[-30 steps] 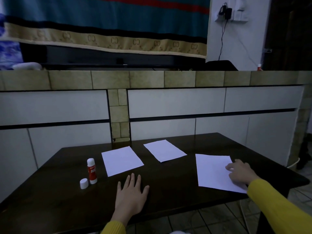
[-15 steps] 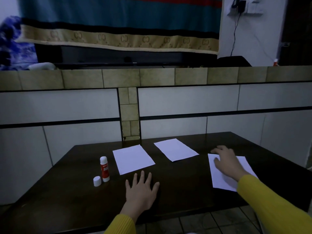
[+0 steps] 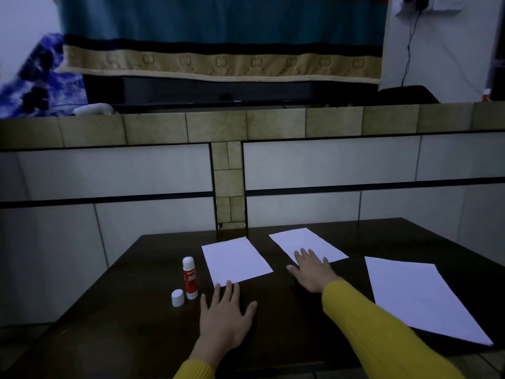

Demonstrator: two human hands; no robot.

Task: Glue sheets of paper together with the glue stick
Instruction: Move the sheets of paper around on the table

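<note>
Three white sheets lie on the dark table. The left sheet is beside a red and white glue stick that stands upright with its white cap off, next to it. My left hand lies flat on the table, fingertips touching the left sheet's near edge. My right hand is spread flat, fingers resting on the near end of the middle sheet. The right sheet lies alone near the table's right edge.
A tiled ledge and white panelled wall rise just behind the table. A striped cloth hangs above it. The table's near edge runs under my yellow sleeves.
My right hand has left the right sheet and moved left onto the middle sheet. My left hand has slid a little forward to the left sheet's edge.
</note>
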